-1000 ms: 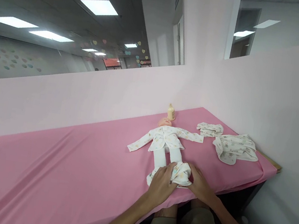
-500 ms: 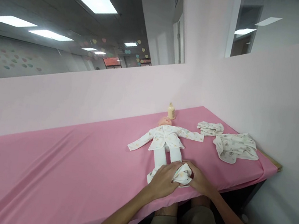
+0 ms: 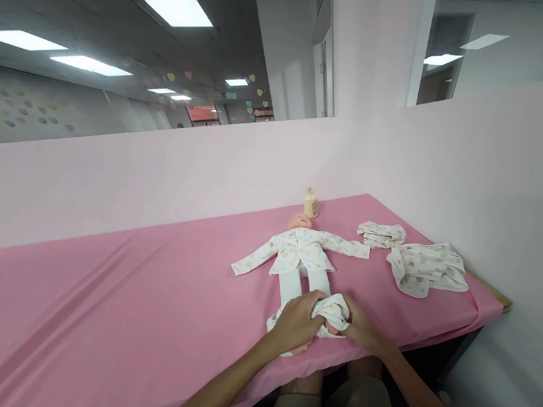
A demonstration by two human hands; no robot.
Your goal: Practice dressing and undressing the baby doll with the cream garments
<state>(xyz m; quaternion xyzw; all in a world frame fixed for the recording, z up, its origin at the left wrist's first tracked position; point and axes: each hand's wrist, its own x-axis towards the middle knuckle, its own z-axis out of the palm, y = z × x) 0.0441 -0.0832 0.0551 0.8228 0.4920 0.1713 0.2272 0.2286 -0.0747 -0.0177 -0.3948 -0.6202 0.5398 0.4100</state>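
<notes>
A baby doll (image 3: 300, 222) lies on its back on the pink-covered table, its head toward the wall and its feet at the near edge. It wears a white patterned jacket (image 3: 299, 244) with both sleeves spread out, and white leggings. Bunched around the doll's lower legs are white patterned baby trousers (image 3: 334, 310). My left hand (image 3: 298, 322) grips the near side of this cloth, and my right hand (image 3: 358, 323) pinches its right side. One foot shows between my hands, another below my left hand. My fingertips are partly hidden in the folds.
A cream pump bottle (image 3: 310, 203) stands behind the doll's head against the wall. Folded patterned cloth (image 3: 381, 234) and a looser patterned cloth (image 3: 426, 269) lie to the right. The pink sheet (image 3: 99, 314) spreads left with wrinkles. My knees are under the table's front edge.
The trouser leg in my hands has been drawn up a little, and more of the doll's foot shows beneath it. My left hand has shifted slightly left, uncovering the other foot.
</notes>
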